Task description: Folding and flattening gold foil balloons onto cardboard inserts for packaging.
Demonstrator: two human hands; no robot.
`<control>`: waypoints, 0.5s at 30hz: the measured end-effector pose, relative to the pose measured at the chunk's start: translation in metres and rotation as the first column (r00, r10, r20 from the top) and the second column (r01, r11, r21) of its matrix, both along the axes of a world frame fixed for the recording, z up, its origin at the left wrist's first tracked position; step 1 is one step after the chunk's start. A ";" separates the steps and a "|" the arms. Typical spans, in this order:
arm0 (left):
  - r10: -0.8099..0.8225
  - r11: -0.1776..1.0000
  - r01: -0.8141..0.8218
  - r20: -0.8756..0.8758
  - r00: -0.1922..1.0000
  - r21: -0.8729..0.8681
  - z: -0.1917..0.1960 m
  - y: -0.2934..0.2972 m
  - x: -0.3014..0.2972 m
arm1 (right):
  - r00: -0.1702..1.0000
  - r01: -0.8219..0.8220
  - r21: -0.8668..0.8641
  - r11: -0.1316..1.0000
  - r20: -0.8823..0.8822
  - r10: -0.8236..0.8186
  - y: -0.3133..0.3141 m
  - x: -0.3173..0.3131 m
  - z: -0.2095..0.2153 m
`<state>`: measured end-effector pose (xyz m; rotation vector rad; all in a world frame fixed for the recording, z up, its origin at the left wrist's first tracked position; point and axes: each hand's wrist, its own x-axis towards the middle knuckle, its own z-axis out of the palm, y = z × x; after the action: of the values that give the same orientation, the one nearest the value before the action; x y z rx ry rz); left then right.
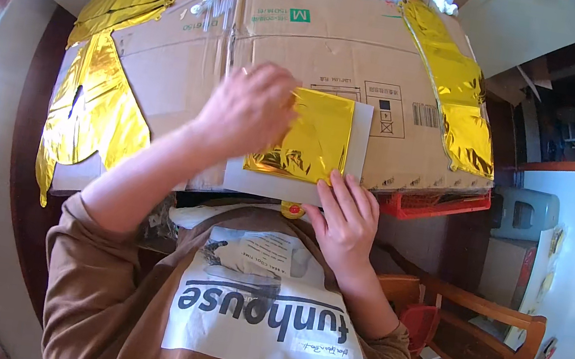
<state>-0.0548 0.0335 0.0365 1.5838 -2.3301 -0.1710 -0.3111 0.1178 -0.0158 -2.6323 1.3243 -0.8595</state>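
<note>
A square of shiny gold foil (316,139) lies on a grey card (356,153), which rests on a flattened brown cardboard box (302,39). My left hand (247,111) presses flat on the foil's left part, fingers spread over its upper left edge. My right hand (346,217) lies at the card's near edge, fingertips touching the foil's lower right corner. Neither hand grips anything; both push down on the sheet.
Long strips of gold foil drape over the cardboard at the left (94,96) and right (460,86). A red basket (434,205) sticks out under the cardboard's right side. A wooden chair (487,346) stands at lower right, with a pale grey container (526,214) beyond it.
</note>
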 end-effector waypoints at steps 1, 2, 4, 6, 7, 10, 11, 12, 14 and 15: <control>-0.073 0.988 0.071 -0.007 0.997 -0.139 -0.019 0.010 -0.005 | 1.000 -0.003 -0.004 1.000 -0.007 0.003 0.000 0.001 0.000; -0.073 0.989 0.076 0.024 0.997 -0.126 -0.024 0.019 -0.012 | 1.000 -0.002 -0.006 1.000 -0.009 0.002 0.000 0.001 0.000; -0.085 0.991 0.092 0.075 0.994 -0.096 -0.032 0.030 -0.021 | 1.000 0.003 -0.012 1.000 -0.018 -0.004 0.001 0.000 -0.001; -0.058 0.997 0.061 0.074 0.996 -0.040 -0.042 0.033 -0.012 | 1.000 0.002 -0.026 1.000 -0.017 -0.002 0.002 -0.001 -0.003; -0.045 0.999 0.046 0.074 0.996 -0.011 -0.044 0.035 -0.007 | 1.000 -0.001 -0.034 0.999 -0.018 0.000 0.003 -0.002 -0.004; -0.044 0.999 0.045 0.111 0.993 -0.010 -0.043 0.032 -0.001 | 1.000 -0.002 -0.045 0.999 -0.018 0.001 0.004 0.000 -0.005; -0.046 0.999 0.047 0.119 0.992 -0.009 -0.043 0.032 0.000 | 1.000 0.000 -0.045 0.999 -0.018 -0.001 0.004 0.000 -0.005; -0.049 0.999 0.051 0.131 0.990 -0.009 -0.043 0.031 0.000 | 1.000 0.003 -0.044 0.999 -0.018 -0.003 0.004 0.000 -0.004; -0.057 0.998 0.059 0.152 0.987 -0.010 -0.043 0.029 0.000 | 1.000 -0.006 -0.003 1.000 -0.016 0.006 0.003 0.000 0.002; -0.054 0.998 0.056 0.155 0.986 -0.004 -0.043 0.029 -0.001 | 1.000 -0.010 0.017 1.000 -0.016 0.010 0.002 0.000 0.007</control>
<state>-0.0557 0.0621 -0.0065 1.5816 -2.4900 -0.0524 -0.3114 0.1196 -0.0088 -2.6364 1.3149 -0.8238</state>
